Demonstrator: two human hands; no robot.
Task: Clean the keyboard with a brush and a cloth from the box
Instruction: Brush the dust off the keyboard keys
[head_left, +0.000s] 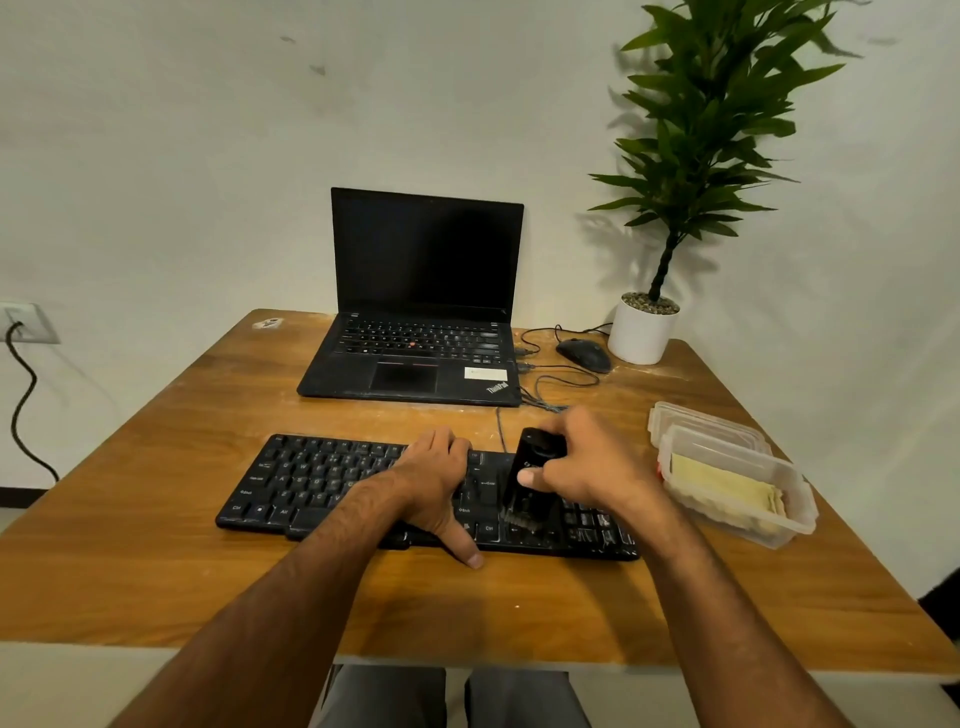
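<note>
Bristles of a black brush (531, 480) met the keys near the right end of the black keyboard (332, 486), which lay across the near middle of the wooden table (156, 545). The right hand (587, 462) gripped the brush's handle, fingers curled over its top and the thumb pressed against its near side, with the handle tilted away toward the far side. The left hand (436, 483) lay flat on the middle of the keyboard, fingers straight and close together over the keys, the thumb spread out past the near edge onto the wood. To the right of the keyboard stood a clear plastic box (737, 488) with a folded yellowish cloth (722, 483) inside it; its lid (701, 421) lay just behind it on the far side. Farther back sat an open black laptop (421, 306) with a dark screen, a black mouse (584, 354) to its right, and a potted plant (675, 171) in a white pot at the far right corner. Cables ran between the laptop, mouse and keyboard.
</note>
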